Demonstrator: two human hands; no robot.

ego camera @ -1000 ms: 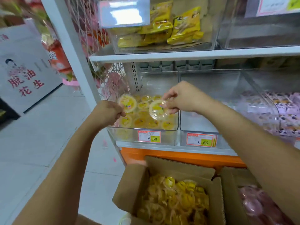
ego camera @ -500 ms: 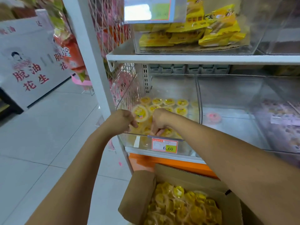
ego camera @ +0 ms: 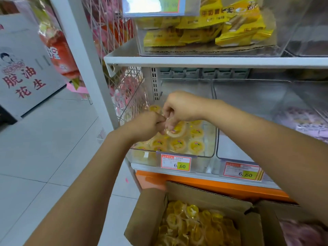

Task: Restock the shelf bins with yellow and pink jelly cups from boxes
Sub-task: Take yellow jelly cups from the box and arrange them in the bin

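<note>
A clear shelf bin (ego camera: 210,139) on the lower shelf holds several yellow jelly cups (ego camera: 195,145) with printed lids. Above its left half, my left hand (ego camera: 147,125) and my right hand (ego camera: 181,109) meet, fingers curled. Between them they pinch the rim of one yellow jelly cup (ego camera: 176,131), tilted just over the cups in the bin. Below the shelf, an open cardboard box (ego camera: 152,210) is full of loose yellow cups (ego camera: 191,226). A second box at the lower right shows pink cups (ego camera: 301,233).
To the right stands a second clear bin (ego camera: 248,125), then one with purple packets (ego camera: 301,119). Price tags (ego camera: 175,163) hang on the bin fronts. The upper shelf (ego camera: 213,61) carries yellow snack bags. A white upright and wire rack stand left, beside tiled floor (ego camera: 44,148).
My right hand has risen from the bin and met my left hand. The cup my left hand held up is now low between both hands.
</note>
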